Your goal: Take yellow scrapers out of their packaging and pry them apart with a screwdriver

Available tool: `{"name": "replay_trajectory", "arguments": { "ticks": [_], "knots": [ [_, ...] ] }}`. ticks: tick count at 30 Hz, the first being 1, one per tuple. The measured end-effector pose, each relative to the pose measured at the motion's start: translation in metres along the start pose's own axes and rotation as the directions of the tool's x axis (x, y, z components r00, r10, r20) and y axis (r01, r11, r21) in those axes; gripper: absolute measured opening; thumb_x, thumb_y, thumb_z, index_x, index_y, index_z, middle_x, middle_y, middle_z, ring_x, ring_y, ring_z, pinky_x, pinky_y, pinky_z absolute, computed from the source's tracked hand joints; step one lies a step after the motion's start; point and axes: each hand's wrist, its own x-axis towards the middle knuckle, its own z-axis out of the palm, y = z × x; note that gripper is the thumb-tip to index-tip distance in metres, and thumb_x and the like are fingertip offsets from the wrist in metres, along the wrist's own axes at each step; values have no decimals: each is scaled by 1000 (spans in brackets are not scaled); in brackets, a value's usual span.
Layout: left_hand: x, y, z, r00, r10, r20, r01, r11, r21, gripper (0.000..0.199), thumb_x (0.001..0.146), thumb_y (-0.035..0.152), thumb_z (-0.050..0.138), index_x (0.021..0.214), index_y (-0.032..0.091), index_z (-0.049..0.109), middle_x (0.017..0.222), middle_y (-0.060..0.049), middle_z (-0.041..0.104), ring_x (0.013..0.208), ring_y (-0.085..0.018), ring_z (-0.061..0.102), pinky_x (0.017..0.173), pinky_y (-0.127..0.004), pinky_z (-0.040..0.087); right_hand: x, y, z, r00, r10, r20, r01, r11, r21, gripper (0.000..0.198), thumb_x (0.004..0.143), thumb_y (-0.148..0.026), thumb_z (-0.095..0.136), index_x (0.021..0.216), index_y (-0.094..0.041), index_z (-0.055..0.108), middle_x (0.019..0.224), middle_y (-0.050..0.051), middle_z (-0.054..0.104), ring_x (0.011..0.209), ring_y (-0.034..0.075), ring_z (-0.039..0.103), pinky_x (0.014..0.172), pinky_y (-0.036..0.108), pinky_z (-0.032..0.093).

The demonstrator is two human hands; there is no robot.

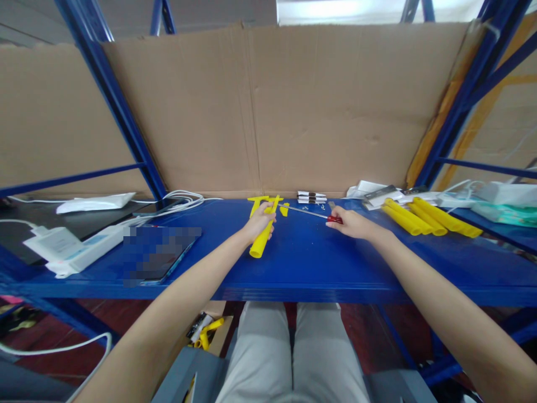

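My left hand (257,225) is wrapped round a yellow plastic tube-shaped handle (260,244), its wide round end tilted toward me. In my right hand (354,223) is a screwdriver with a red handle (334,219). Its long metal shaft (305,212) points left, and the tip is at or near the upper end of the yellow handle; contact cannot be made out. Just behind my left hand lies a yellow T-shaped part (255,202), partly hidden by the fingers. A small flat yellow piece (285,210) lies beside the shaft.
Several yellow tubes (405,219) lie right on the blue shelf (302,263). Small black-and-white items (311,197) sit by the cardboard wall (335,112). A dark tablet (172,254), power strip (92,246) and cables (184,200) occupy the left. Below, a box (222,330) holds yellow parts.
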Motion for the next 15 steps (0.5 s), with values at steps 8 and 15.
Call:
{"name": "replay_trajectory", "arguments": {
  "ticks": [8,15],
  "knots": [
    [-1,0,-1,1000,-8,22,7,1000,24,40,89,11,42,125,28,40,68,6,47,35,-6,42,33,-18,34,2,6,0,993,-104,-56,101,994,-50,10,88,-27,51,84,-20,56,84,9,69,76,21,65,67,28,45],
    [-5,4,-1,1000,-12,-7,12,1000,-10,36,89,10,42,121,27,40,67,6,48,36,-6,43,33,-17,34,9,2,-5,997,-76,2,76,995,-60,16,92,-25,45,97,-16,57,95,14,70,83,21,66,72,28,48]
  ]
}}
